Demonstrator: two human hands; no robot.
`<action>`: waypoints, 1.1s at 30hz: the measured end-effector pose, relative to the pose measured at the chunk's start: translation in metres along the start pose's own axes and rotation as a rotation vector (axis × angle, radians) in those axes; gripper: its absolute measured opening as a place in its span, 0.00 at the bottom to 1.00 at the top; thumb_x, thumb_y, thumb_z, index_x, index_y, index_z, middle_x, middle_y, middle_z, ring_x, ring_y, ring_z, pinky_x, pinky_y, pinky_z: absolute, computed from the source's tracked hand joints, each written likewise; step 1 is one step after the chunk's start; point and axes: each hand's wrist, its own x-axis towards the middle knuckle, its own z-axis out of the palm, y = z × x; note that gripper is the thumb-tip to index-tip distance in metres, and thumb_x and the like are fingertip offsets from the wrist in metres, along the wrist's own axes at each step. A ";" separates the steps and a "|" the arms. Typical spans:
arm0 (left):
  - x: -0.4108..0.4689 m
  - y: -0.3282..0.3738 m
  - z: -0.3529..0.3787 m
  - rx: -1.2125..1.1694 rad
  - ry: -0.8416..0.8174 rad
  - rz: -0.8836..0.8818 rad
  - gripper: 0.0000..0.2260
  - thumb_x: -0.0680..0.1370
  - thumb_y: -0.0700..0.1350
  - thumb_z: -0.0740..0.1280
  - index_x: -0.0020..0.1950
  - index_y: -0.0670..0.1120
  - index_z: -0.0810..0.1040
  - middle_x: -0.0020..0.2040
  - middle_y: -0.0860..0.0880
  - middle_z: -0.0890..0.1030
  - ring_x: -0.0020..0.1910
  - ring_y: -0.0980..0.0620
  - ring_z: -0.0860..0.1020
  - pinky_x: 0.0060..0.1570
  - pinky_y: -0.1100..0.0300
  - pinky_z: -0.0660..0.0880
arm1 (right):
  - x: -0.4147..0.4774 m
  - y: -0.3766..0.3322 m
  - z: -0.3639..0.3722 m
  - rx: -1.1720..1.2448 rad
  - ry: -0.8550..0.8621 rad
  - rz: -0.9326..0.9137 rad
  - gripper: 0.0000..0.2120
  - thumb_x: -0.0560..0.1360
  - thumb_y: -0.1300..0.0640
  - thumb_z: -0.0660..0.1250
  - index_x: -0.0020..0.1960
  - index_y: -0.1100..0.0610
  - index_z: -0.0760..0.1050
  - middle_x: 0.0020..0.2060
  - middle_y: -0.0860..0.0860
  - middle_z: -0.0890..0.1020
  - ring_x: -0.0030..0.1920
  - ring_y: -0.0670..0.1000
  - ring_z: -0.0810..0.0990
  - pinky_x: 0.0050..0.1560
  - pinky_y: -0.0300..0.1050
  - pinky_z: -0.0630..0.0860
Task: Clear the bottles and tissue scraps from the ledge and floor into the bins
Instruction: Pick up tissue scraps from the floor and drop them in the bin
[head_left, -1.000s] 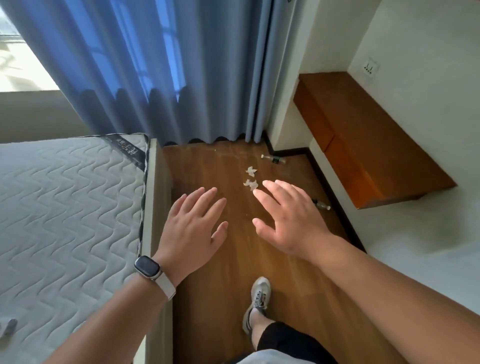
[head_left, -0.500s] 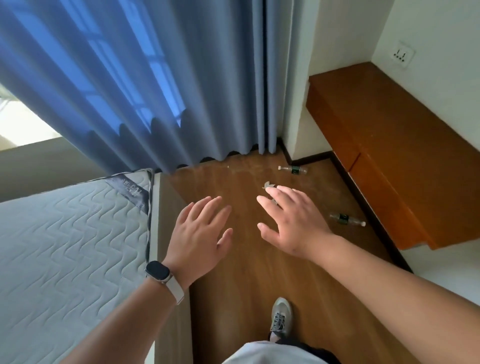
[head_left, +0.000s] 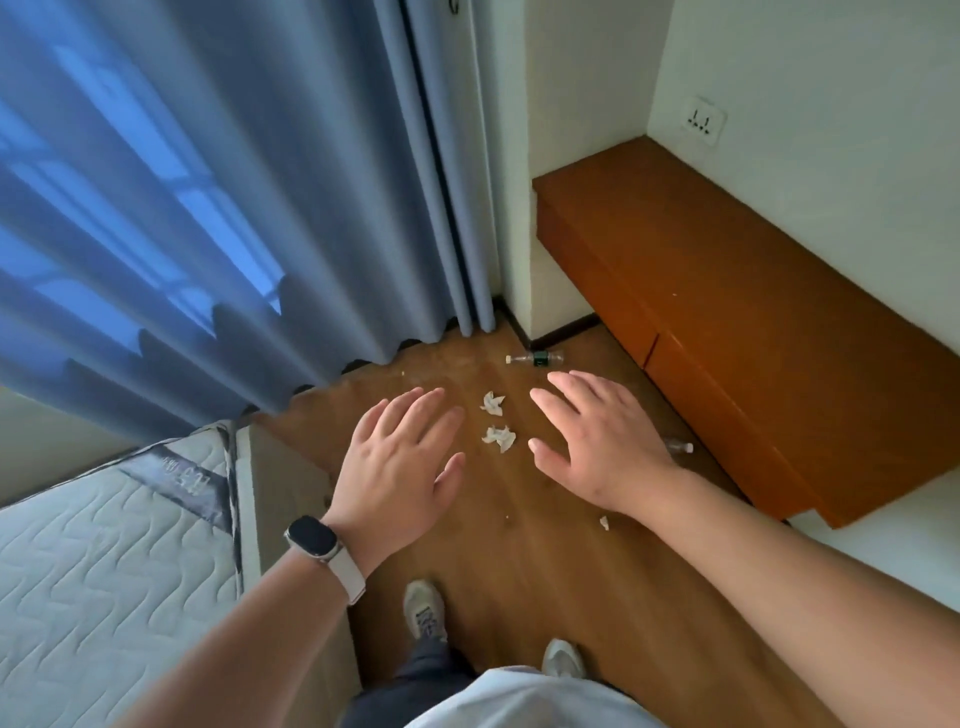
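Held out palm-down above the brown wood-plank floor (head_left: 519, 561): left hand (head_left: 400, 457), with a dark smartwatch on a white strap (head_left: 311, 538) at the wrist, and right hand (head_left: 597, 441). Fingers of both straight and loosely spread, gripping nothing, the same posture as half a second ago.

Changed since then: viewpoint carried nearer and tipped further down. Two crumpled white tissue scraps (head_left: 498, 437) now exposed on the floor in the gap between the hands, no longer masked by the right fingers. A third, tiny white scrap (head_left: 604, 522) lying nearer, by the right wrist.

Clear plastic bottle with a green label (head_left: 535, 358) on its side at the far end, close to the wall corner and the blue pleated curtain (head_left: 208, 218). Second clear plastic bottle (head_left: 679, 446) to the right, near the foot of the orange-brown wooden ledge (head_left: 753, 312), now mostly covered by the right hand, only its capped end showing. No bins in view.

Judged stage: approach only — nothing collected yet. Tissue scraps nearest to reach, with a crouch probably needed first.
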 end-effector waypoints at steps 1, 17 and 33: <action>0.011 -0.003 0.002 -0.008 0.003 0.026 0.19 0.77 0.55 0.60 0.66 0.50 0.75 0.68 0.49 0.74 0.68 0.45 0.71 0.66 0.43 0.68 | 0.005 0.004 0.001 0.000 -0.009 0.023 0.27 0.78 0.38 0.54 0.71 0.51 0.68 0.69 0.53 0.71 0.70 0.55 0.66 0.69 0.53 0.64; 0.214 -0.152 0.125 -0.103 -0.188 0.453 0.17 0.75 0.51 0.64 0.61 0.48 0.77 0.63 0.45 0.77 0.65 0.42 0.73 0.63 0.45 0.69 | 0.147 0.016 0.059 0.018 -0.197 0.537 0.29 0.79 0.36 0.50 0.76 0.48 0.59 0.75 0.50 0.61 0.75 0.55 0.59 0.73 0.52 0.54; 0.267 -0.150 0.391 -0.149 -0.425 0.421 0.19 0.72 0.48 0.70 0.63 0.47 0.77 0.63 0.45 0.77 0.61 0.42 0.76 0.52 0.45 0.75 | 0.170 0.102 0.280 0.166 -0.384 0.806 0.27 0.79 0.39 0.50 0.75 0.49 0.58 0.75 0.50 0.61 0.74 0.54 0.59 0.70 0.53 0.61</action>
